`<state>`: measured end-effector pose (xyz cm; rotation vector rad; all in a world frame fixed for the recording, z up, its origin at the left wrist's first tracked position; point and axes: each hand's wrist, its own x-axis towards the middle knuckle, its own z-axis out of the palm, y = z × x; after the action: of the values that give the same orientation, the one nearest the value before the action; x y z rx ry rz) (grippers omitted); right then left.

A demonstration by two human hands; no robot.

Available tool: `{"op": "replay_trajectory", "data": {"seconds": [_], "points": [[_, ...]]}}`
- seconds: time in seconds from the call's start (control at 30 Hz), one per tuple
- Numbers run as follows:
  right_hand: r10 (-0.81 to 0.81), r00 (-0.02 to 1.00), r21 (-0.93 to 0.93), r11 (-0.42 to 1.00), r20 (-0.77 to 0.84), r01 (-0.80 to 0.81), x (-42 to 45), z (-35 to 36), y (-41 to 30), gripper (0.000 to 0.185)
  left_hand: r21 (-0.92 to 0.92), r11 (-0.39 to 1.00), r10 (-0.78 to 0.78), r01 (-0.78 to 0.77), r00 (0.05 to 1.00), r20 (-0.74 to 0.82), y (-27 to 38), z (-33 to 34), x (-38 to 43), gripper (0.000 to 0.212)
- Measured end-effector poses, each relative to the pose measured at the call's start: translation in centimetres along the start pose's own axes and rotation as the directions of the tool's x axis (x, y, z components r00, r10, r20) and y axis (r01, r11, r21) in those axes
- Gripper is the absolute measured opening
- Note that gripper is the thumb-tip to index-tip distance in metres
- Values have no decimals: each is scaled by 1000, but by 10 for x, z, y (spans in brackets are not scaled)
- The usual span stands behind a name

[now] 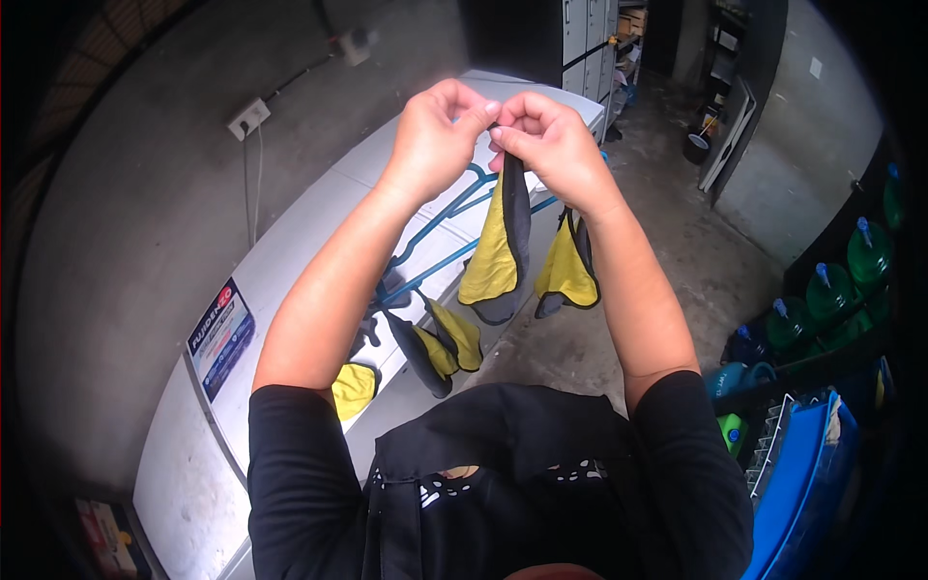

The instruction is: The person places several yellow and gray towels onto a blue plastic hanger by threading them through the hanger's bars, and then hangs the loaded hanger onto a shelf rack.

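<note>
A yellow and grey microfibre cloth (494, 254) with dark edging hangs from my raised hands. My right hand (551, 141) pinches its gathered top corner. At that same corner my left hand (444, 134) has thumb and forefinger together; the bit between the fingertips is mostly hidden. Behind and below my hands is a blue plastic hanger (435, 230), partly covered by the cloth and my arms. Similar cloths (453, 333) dangle from its left end. Another yellow and grey cloth (569, 264) hangs beside my right forearm. A further yellow cloth (354, 389) lies by my left elbow.
White chest freezers (290, 217) stand along the concrete wall, one bearing a Fujidenzo label (222, 338). A wall socket (249, 118) has cords hanging down. Grey lockers (586, 43) stand at the back. Green water bottles (829, 293) and a blue bin-like object (790, 478) are on the right.
</note>
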<state>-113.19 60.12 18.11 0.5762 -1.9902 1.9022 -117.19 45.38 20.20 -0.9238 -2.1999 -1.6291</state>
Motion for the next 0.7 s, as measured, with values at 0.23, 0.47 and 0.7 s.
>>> {"op": "replay_trajectory", "data": {"seconds": [0.23, 0.47, 0.7], "points": [[104, 994, 170, 981, -46, -95, 3, -2, 6, 4, -67, 998, 5, -7, 1000, -26, 1, 5, -2, 16], [328, 941, 390, 859, 78, -332, -1, -7, 29, 3, 2, 990, 143, -144, 977, -157, -6, 2, 1, 15], [131, 989, 315, 943, -66, -104, -10, -8, 20, 4, -146, 977, -144, 153, 987, 66, 3, -6, 3, 19]]}}
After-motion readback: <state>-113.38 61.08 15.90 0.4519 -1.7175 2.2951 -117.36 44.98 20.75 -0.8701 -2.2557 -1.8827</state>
